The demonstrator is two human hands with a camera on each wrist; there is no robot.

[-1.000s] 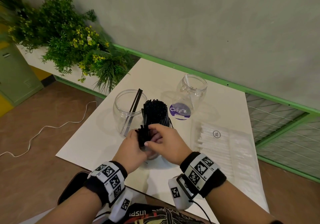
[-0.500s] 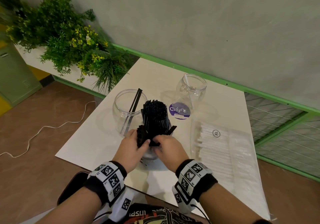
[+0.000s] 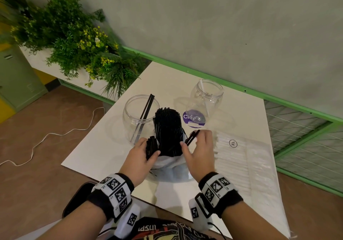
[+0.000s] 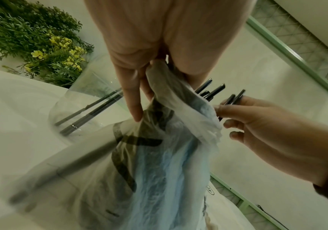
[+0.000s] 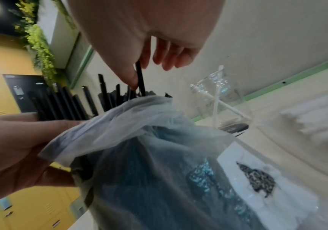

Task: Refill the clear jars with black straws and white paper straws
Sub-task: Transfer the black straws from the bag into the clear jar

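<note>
A thick bundle of black straws (image 3: 168, 128) stands upright in a thin plastic bag (image 3: 167, 167) at the table's middle. My left hand (image 3: 150, 149) grips a small bunch of black straws (image 3: 151, 145) against the bag's left side; the left wrist view shows bag plastic (image 4: 159, 80) bunched in that hand. My right hand (image 3: 191, 141) pinches a few black straws (image 3: 193, 137), tilted right of the bundle, between thumb and fingers (image 5: 131, 77). The wide clear jar (image 3: 130, 121) at the left holds two black straws. The narrower jar (image 3: 206, 95) with a purple label holds white straws.
A clear pack of white paper straws (image 3: 241, 167) lies flat on the right of the white table (image 3: 104, 152). Green plants (image 3: 74, 41) stand in a planter beyond the table's left corner. A white cable (image 3: 37, 145) trails on the brown floor.
My right hand has moved from the front of the bundle to its right side, drawing a few black straws out with it. The left hand keeps its bunch at the bag's left.
</note>
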